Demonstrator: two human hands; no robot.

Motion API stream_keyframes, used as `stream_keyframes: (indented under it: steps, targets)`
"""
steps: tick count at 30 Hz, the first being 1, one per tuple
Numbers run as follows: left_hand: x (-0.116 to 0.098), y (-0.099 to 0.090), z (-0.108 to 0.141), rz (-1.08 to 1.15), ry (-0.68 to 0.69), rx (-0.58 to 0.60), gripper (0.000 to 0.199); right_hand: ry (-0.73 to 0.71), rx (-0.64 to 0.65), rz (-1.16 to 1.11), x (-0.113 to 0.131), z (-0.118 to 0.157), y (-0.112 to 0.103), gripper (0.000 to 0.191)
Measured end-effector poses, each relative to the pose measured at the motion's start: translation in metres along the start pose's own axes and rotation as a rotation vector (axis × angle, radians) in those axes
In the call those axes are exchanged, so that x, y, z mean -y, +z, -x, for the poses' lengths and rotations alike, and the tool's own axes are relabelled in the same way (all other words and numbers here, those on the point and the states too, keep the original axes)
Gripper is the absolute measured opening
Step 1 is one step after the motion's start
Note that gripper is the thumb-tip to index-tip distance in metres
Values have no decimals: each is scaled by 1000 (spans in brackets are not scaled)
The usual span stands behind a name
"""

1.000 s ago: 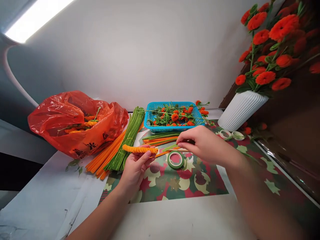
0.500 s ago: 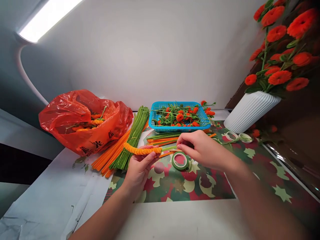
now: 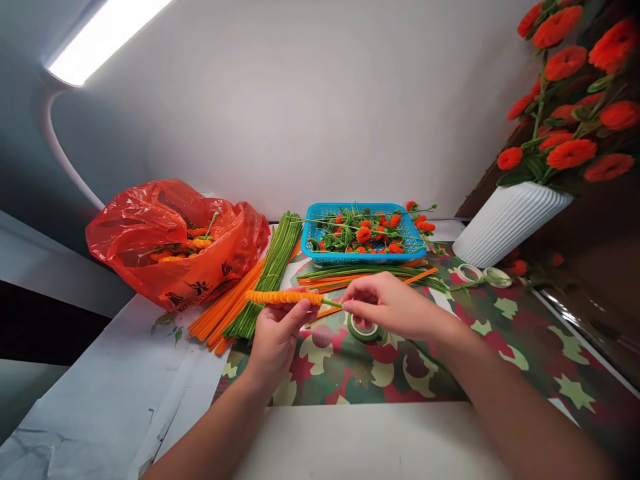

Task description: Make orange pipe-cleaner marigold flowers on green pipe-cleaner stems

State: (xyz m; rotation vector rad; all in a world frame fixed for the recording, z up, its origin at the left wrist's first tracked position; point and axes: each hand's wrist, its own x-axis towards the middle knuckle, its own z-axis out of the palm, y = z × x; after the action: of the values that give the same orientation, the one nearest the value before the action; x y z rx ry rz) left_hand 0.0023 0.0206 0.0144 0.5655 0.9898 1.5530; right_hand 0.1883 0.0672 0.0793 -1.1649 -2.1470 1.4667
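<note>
Orange and fuzzy, the tightly ribbed, nearly straight coil (image 3: 283,298) is held above the desk (image 3: 350,433) in the grip of the left hand (image 3: 283,327), while the right hand (image 3: 387,303) pinches the green stem (image 3: 331,303) at its end. The step in hand seems to be adjusting that stem, calling next for a steady left hold and fine right-hand control; how far it runs inside, I cannot tell.
</note>
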Motion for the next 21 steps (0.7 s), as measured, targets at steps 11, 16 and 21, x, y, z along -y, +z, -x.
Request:
stream_keyframes:
  steps: [11,16,21]
  targets:
    - [-1,2,-3,6,-8,-18,38,3,-13,87,-7,0,-2,25]
    - [8,-2,1,-129,10,82,35,2,-30,85,-5,-2,4,27]
    - [9,-4,-1,-131,13,70,34,27,-23,64,-2,-3,6,24]
